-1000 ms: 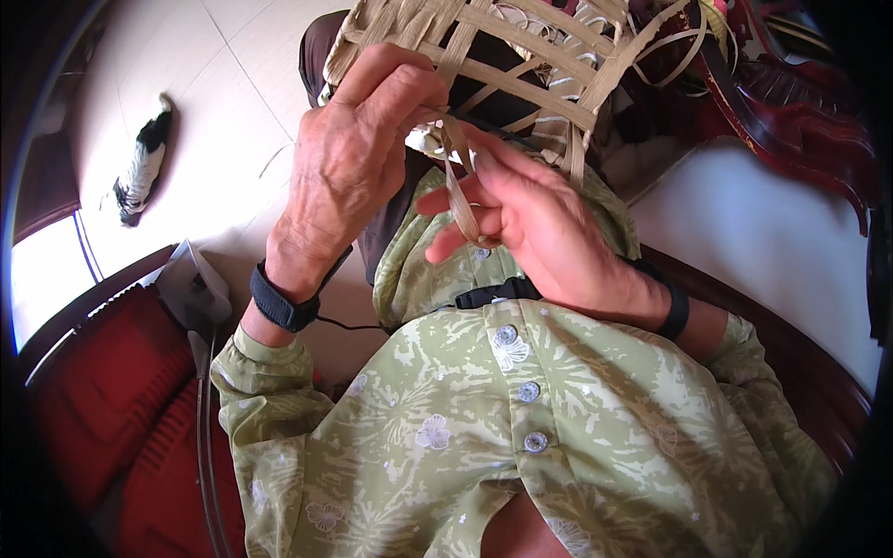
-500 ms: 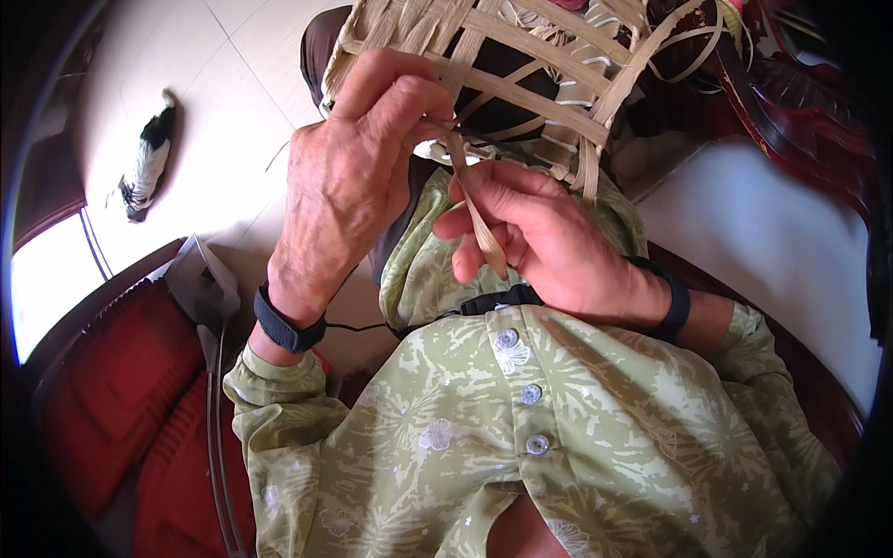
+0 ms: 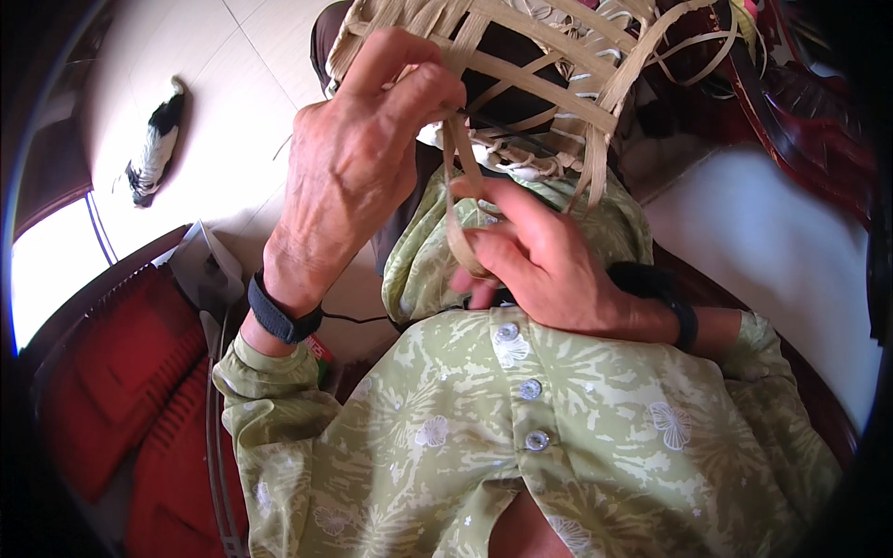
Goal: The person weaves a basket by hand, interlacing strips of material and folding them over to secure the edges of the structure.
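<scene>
A woven basket (image 3: 544, 91) of flat tan strips, with an open lattice and white lacing along its edges, leans across my lap at the top. At its near left edge, my left hand (image 3: 349, 172) is closed, pinching a narrow tan strip (image 3: 453, 219) between thumb and fingertips. The strip hangs down from there in a loop. Lower and to the right, my right hand (image 3: 558, 270) has the loop's bottom between its thumb and fingers; some of its fingertips are hidden. A thin dark tool or rod (image 3: 521, 136) shows beside the basket's edge, partly covered.
A small black-and-white animal (image 3: 156, 149) lies on the tiled floor (image 3: 237, 102) to the left. Red ribbed seats or cushions (image 3: 112, 372) are at lower left. Carved dark wooden furniture (image 3: 791, 121) stands at right, with loose strips (image 3: 693, 70) near it.
The strip, nearly straight before, now forms a loop between my hands. My right hand has moved slightly down, while my left still pinches by the basket's edge.
</scene>
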Demonstrator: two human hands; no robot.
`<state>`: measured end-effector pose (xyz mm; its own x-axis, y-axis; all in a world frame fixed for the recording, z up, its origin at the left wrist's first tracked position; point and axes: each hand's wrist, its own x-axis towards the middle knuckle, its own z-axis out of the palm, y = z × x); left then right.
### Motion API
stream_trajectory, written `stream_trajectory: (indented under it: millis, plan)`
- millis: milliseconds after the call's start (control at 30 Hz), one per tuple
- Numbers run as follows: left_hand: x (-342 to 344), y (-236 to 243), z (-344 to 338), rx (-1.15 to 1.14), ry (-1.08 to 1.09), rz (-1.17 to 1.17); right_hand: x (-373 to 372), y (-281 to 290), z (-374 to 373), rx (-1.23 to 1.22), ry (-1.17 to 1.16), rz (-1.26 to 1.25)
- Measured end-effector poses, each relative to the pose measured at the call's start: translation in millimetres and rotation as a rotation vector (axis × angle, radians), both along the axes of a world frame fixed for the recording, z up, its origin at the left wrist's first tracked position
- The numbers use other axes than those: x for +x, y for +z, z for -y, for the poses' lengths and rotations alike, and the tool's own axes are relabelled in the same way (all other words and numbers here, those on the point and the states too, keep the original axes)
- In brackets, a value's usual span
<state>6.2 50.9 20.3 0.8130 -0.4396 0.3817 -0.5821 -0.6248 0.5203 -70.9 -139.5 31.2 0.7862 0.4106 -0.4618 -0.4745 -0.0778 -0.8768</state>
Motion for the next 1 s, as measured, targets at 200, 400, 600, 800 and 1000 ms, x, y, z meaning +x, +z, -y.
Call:
stream_trajectory:
  millis: [200,400,600,800,1000]
  plan:
    - [5.0,-6.8,-0.7,-0.085,-0.032,0.041,0.2,34.5,29.2,-0.479,0.389,0.758]
    - [1.1,-3.9,-2.0,-0.098,-0.024,0.024,26.0,100.0,58.7,-0.731,0.819,1.018]
    - [-4.0,0.4,-2.4,0.060,0.055,0.041,56.2,150.9,49.5,-1.228,0.789,1.726]
    - [-10.1,-10.9,-1.1,-0.012,0.164,0.043,29.4,97.9,65.0,-0.634,0.920,1.273]
    - [-8.1,-16.3,-0.4,0.075,0.143,0.057,-6.0,44.4,47.1,-0.780,0.612,1.272]
